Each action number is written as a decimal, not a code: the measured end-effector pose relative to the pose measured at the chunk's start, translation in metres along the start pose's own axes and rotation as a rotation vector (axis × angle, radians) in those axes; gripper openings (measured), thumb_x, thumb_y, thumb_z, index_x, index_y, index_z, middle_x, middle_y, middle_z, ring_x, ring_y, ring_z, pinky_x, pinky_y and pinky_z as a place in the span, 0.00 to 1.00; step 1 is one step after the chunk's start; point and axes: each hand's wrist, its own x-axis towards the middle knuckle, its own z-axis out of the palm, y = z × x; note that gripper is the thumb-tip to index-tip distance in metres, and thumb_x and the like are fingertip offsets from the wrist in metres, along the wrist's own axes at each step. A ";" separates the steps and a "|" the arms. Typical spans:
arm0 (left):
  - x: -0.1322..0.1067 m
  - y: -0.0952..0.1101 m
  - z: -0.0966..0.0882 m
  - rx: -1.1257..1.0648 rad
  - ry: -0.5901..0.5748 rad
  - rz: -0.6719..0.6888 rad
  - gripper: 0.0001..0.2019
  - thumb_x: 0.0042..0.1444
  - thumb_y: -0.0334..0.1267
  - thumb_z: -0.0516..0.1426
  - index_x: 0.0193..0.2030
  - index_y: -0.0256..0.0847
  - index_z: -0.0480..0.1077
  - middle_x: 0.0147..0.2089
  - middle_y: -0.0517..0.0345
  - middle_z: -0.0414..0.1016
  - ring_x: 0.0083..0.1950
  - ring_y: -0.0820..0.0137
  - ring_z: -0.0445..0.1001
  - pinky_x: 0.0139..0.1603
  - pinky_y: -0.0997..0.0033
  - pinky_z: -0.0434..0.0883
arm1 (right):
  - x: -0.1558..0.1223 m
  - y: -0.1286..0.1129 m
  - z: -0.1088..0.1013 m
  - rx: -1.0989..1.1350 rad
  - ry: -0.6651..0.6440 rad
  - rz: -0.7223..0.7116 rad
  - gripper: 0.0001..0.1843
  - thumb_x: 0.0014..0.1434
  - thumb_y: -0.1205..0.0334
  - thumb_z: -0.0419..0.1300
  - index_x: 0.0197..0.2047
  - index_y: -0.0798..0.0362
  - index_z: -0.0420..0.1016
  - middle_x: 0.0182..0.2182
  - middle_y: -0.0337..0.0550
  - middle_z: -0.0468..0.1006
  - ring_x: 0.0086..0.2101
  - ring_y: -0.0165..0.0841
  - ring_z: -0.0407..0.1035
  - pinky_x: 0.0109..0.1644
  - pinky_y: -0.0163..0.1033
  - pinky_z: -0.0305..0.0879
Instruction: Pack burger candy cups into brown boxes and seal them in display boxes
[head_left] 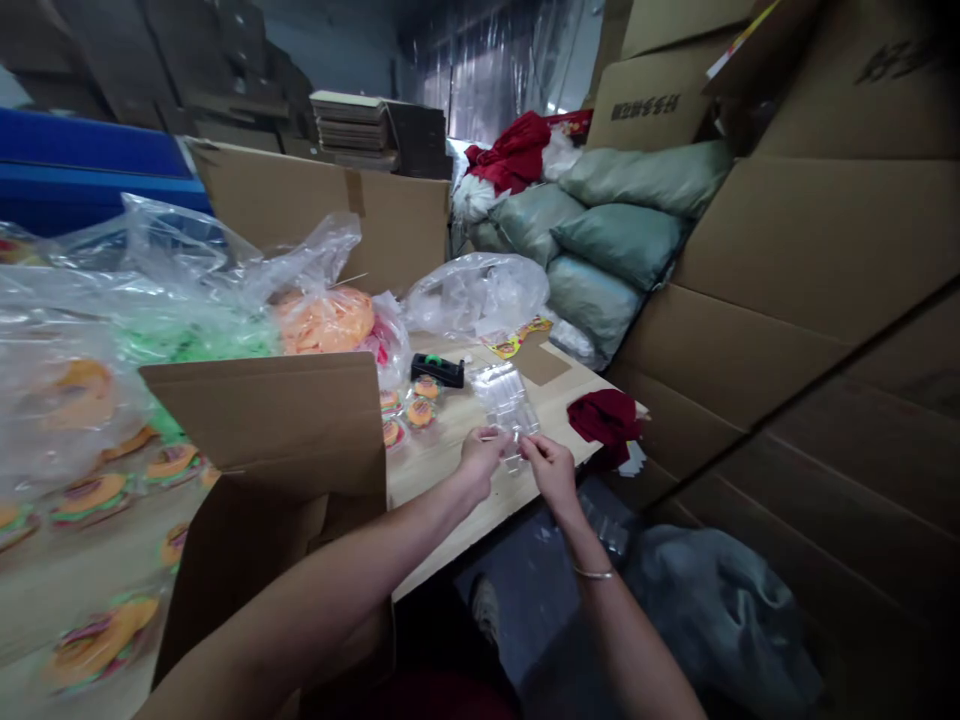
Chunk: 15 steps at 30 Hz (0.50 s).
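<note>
Clear plastic packaging (504, 393) lies over the pale tabletop (442, 455), its near end pinched between thumb and fingertips of both the left hand (481, 462) and the right hand (553, 472), which are close together but apart. To its left are a black tape dispenser (442, 372) and burger-like packets (421, 412), to its right a dark red cloth (604, 416). Farther out stand an open cardboard box (285, 405) at left and piled grey-green sacks (619, 240) behind

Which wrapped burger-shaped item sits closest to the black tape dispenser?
The burger-shaped item at the near edge of the tape dispenser; its neighbours lie farther left or lower in view.
</note>
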 end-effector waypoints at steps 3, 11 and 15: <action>0.006 -0.011 -0.002 0.011 0.016 -0.035 0.06 0.58 0.36 0.60 0.38 0.37 0.67 0.29 0.63 0.67 0.28 0.76 0.66 0.33 0.75 0.64 | 0.021 0.008 -0.022 -0.007 0.191 -0.018 0.16 0.58 0.51 0.58 0.33 0.56 0.79 0.28 0.44 0.80 0.30 0.36 0.71 0.36 0.38 0.65; 0.013 -0.023 -0.013 0.228 0.095 -0.126 0.16 0.61 0.44 0.55 0.51 0.37 0.63 0.46 0.50 0.72 0.38 0.69 0.72 0.37 0.69 0.68 | 0.066 0.031 -0.028 -0.280 0.115 -0.277 0.17 0.65 0.54 0.53 0.37 0.55 0.79 0.34 0.49 0.79 0.36 0.38 0.72 0.42 0.40 0.66; 0.005 -0.025 -0.010 0.516 0.024 -0.037 0.20 0.57 0.42 0.55 0.54 0.36 0.63 0.60 0.36 0.67 0.57 0.54 0.71 0.51 0.60 0.68 | 0.092 0.049 -0.037 -0.750 0.062 -0.299 0.19 0.71 0.58 0.48 0.44 0.55 0.80 0.41 0.53 0.79 0.45 0.40 0.70 0.52 0.41 0.62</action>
